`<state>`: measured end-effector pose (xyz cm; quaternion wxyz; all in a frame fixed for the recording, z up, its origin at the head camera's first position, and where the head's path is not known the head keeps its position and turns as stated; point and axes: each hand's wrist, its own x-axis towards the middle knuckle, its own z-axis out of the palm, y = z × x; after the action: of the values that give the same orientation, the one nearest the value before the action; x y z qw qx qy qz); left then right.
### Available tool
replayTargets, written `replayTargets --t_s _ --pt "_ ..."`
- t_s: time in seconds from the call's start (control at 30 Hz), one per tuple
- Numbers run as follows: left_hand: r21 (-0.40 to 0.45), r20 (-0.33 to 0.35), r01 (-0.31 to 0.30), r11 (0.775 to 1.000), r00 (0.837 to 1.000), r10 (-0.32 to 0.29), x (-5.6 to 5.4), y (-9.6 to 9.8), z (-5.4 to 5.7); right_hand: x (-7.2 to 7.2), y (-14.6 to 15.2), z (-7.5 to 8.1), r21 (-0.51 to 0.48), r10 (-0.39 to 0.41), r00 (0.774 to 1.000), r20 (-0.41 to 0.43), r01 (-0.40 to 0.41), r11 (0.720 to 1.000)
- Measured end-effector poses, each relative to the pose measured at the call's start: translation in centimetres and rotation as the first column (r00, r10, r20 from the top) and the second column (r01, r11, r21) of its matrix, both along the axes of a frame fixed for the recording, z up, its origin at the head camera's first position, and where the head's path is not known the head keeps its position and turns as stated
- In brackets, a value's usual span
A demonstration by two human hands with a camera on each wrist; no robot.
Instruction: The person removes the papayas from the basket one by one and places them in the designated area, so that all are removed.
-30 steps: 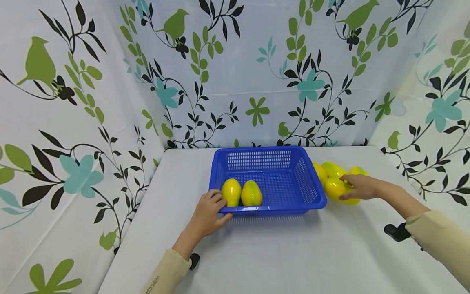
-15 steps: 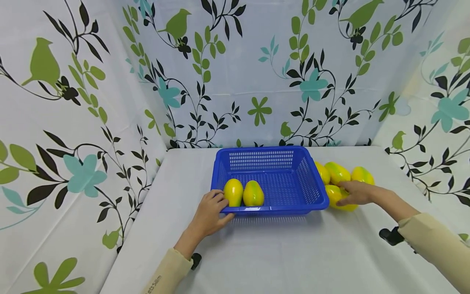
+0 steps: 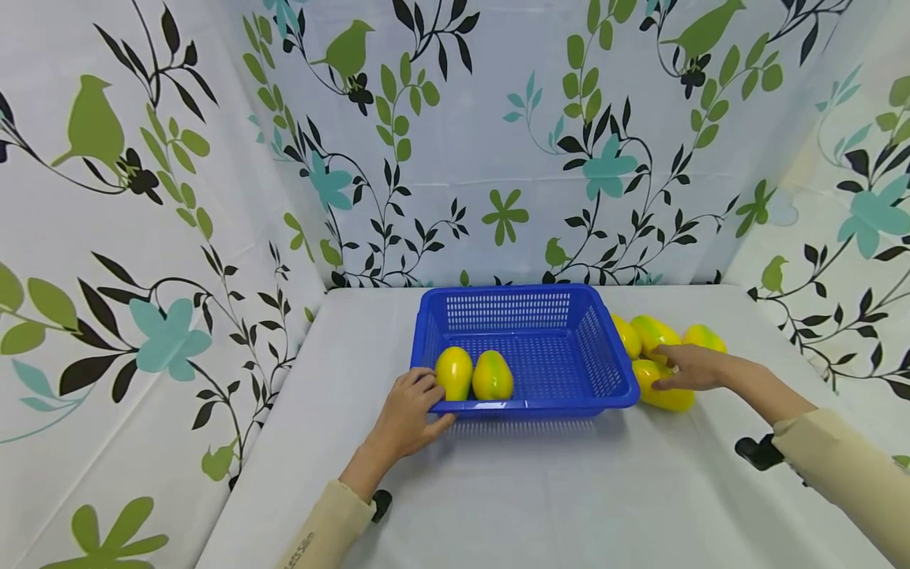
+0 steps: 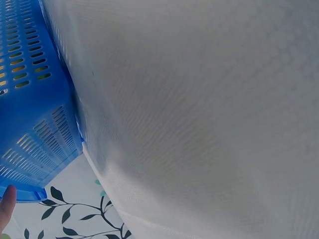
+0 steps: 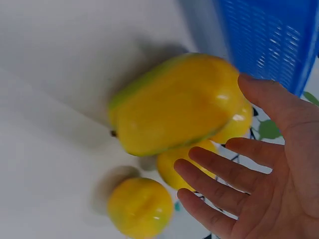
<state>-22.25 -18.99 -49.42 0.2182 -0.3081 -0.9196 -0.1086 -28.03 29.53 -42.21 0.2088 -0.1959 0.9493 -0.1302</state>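
Observation:
A blue plastic basket [image 3: 547, 405] stands on the table with two yellow mangoes, a left one [image 3: 453, 373] and a right one [image 3: 492, 375], at its front left. At that corner my left hand [image 3: 404, 412] grips the rim, fingers over it and thumb along the front. A single fingertip [image 4: 7, 204] shows by the rim in the left wrist view. Right of the basket, my right hand [image 3: 693, 367] hovers with spread fingers above several yellow-green mangoes. Its thumb overlaps the nearest mango [image 5: 174, 104]; whether it touches cannot be told. Nothing is held there.
More mangoes, one at the back [image 3: 652, 332] and one at the right [image 3: 704, 337], lie around the right hand. A white cloth covers the table [image 3: 498, 498]. Patterned curtains [image 3: 455, 158] enclose the back and sides.
My right hand has shifted slightly left and up over the mangoes, and its fingers look more spread. The mangoes near it lie a little differently. My left hand stays at the basket corner.

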Motion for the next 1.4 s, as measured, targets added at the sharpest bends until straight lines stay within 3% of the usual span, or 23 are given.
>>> replayTargets --t_s 0.3,0.5,0.7,1.03,1.4 --pt "0.002 0.007 0.000 1.000 1.000 0.000 0.1 0.0 0.2 -1.5 -2.4 4.4 0.034 0.032 0.993 -0.114 -0.029 0.999" --pt "-0.002 0.017 -0.003 1.000 1.000 0.003 0.1 0.0 0.0 -2.2 -5.8 5.7 0.047 0.059 0.981 -0.185 -0.051 0.998" --pt "-0.013 0.011 -0.007 1.000 1.000 0.008 0.0 -0.2 -0.1 -2.8 -9.8 5.6 0.006 0.119 0.976 -0.181 -0.120 0.993" --pt "-0.031 0.039 -0.037 0.999 0.999 0.039 0.3 0.1 0.2 -2.6 -15.4 5.4 0.015 0.148 0.982 -0.120 -0.147 0.989" --pt "-0.030 0.025 -0.038 0.999 0.999 0.038 0.3 0.1 0.1 -2.5 -19.4 3.6 0.022 0.199 0.977 -0.074 -0.198 0.980"
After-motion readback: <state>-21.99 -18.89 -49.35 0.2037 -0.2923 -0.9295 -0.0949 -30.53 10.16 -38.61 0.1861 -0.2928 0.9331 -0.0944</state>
